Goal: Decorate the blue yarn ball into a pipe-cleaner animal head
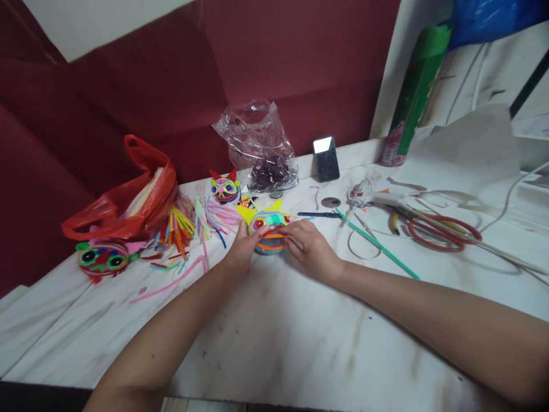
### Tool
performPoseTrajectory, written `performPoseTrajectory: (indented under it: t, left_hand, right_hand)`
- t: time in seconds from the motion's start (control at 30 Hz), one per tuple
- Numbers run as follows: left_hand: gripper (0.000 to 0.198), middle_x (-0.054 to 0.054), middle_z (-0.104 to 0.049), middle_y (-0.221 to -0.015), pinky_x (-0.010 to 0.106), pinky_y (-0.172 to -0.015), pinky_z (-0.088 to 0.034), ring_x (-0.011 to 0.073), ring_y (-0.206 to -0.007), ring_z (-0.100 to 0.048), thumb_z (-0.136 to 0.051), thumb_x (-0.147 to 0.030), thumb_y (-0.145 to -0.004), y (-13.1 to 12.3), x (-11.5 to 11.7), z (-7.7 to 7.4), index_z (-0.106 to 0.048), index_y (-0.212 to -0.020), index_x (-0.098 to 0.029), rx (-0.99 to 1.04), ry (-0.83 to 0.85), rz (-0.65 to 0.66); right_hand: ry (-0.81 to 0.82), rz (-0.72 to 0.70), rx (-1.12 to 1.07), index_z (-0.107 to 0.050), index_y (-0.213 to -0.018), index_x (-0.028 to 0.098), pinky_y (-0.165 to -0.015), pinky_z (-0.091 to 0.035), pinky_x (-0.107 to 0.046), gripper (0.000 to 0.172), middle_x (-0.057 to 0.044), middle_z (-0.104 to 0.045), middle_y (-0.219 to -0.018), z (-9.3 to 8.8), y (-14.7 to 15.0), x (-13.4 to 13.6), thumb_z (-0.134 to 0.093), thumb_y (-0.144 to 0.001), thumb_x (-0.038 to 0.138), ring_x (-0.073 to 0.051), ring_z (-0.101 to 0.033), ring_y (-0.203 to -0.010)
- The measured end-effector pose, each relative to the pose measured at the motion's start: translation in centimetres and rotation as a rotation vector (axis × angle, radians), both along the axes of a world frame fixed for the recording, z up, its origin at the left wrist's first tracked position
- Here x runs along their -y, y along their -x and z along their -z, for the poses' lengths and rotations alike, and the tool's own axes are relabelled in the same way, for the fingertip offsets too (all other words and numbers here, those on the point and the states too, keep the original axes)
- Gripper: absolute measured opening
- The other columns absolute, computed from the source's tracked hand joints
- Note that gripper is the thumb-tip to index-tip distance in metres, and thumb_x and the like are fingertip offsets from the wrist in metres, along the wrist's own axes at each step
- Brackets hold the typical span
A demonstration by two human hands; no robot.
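A round animal-face craft (271, 241) with yellow pointed ears, red eyes and orange bands sits on the marble-patterned table between my hands. My left hand (246, 245) grips its left side, thumb over the front. On the right, my right hand (309, 243) has its fingers bent against the craft's front and edge, near a red strip. Whether those fingertips pinch a small piece is hidden. A finished-looking face craft with red ears (225, 187) stands just behind, and another with green and pink parts (104, 258) lies at the far left.
Colourful pipe cleaners (178, 226) spill beside a red plastic bag (128, 200). Behind stand a clear bag (270, 166) and a black phone-like device (326, 160). On the right lie a glue gun (373, 197), scissors (446, 232), a green pipe cleaner (380, 246) and a green spray can (416, 97).
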State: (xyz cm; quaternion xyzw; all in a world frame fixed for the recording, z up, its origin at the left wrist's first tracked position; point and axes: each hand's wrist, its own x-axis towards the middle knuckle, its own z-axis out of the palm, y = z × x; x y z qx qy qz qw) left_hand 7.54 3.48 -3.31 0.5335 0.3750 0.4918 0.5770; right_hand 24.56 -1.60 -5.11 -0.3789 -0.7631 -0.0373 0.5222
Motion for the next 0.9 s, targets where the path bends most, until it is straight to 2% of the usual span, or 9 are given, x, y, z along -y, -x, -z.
performPoseTrajectory:
  t: [0.2,0.37,0.57,0.9]
  left_hand:
    - [0.046,0.006,-0.062,-0.116,0.036,-0.094,-0.047,0.0193,-0.103,-0.062,-0.073,-0.032,-0.072,-0.05,0.14,-0.05,-0.049,-0.110,-0.022,0.001,-0.022,0.034]
    - [0.046,0.007,-0.063,-0.115,0.038,-0.096,-0.045,0.0210,-0.104,-0.062,-0.074,-0.031,-0.071,-0.10,0.24,-0.23,-0.050,-0.109,-0.021,-0.007,-0.004,0.014]
    - [0.048,0.008,-0.063,-0.116,0.040,-0.097,-0.045,0.0221,-0.104,-0.062,-0.074,-0.031,-0.071,-0.12,0.14,-0.10,-0.050,-0.111,-0.021,0.016,0.005,0.016]
    - [0.049,0.008,-0.064,-0.115,0.042,-0.098,-0.044,0.0224,-0.104,-0.062,-0.076,-0.031,-0.069,-0.09,-0.10,0.11,-0.050,-0.110,-0.021,0.022,0.015,0.001]
  right_hand:
    - [-0.018,0.002,-0.033,-0.064,-0.100,0.021,-0.078,-0.050,-0.041,0.021,-0.009,-0.063,-0.092,-0.04,0.04,-0.05,-0.051,-0.087,0.012,-0.023,-0.055,-0.089]
    - [-0.053,0.003,-0.017,-0.064,-0.099,0.020,-0.079,-0.050,-0.042,0.018,-0.010,-0.064,-0.096,-0.19,-0.02,-0.01,-0.052,-0.087,0.013,-0.023,-0.055,-0.091]
    - [-0.062,0.012,-0.023,-0.060,-0.108,0.018,-0.081,-0.050,-0.044,0.024,-0.012,-0.064,-0.098,-0.01,-0.04,-0.07,-0.051,-0.087,0.011,-0.025,-0.055,-0.094]
    - [-0.052,0.022,-0.009,-0.064,-0.106,0.021,-0.076,-0.049,-0.041,0.025,-0.009,-0.061,-0.092,0.05,-0.11,-0.26,-0.051,-0.087,0.010,-0.023,-0.053,-0.087]
